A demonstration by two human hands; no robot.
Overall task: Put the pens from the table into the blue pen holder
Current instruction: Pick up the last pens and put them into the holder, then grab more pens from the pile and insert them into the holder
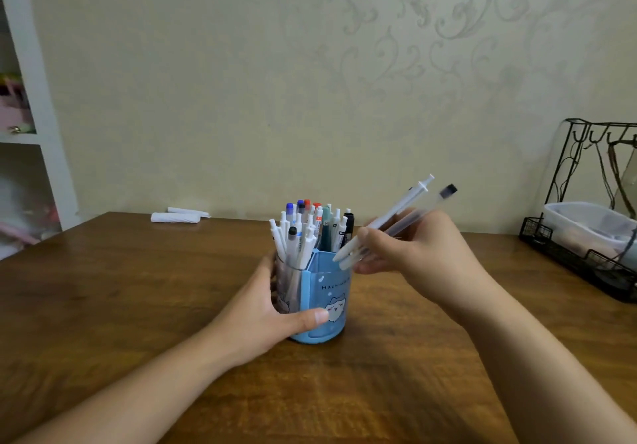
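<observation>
The blue pen holder [329,297], printed with a cartoon cat, stands mid-table and holds several pens [310,230] upright. My left hand [262,309] wraps around its left side, thumb across the front. My right hand [410,250] grips two pens just right of the holder's rim: a white pen [396,212] and a clear pen with a black cap [431,206]. Both slant up to the right, and their lower tips hover at the holder's right rim.
The wooden table [138,305] meets a patterned wall. Two white paper rolls [175,217] lie at the far edge on the left. A black wire rack [586,243] with a clear plastic container [593,223] stands at the right. A white shelf [31,133] is at the left.
</observation>
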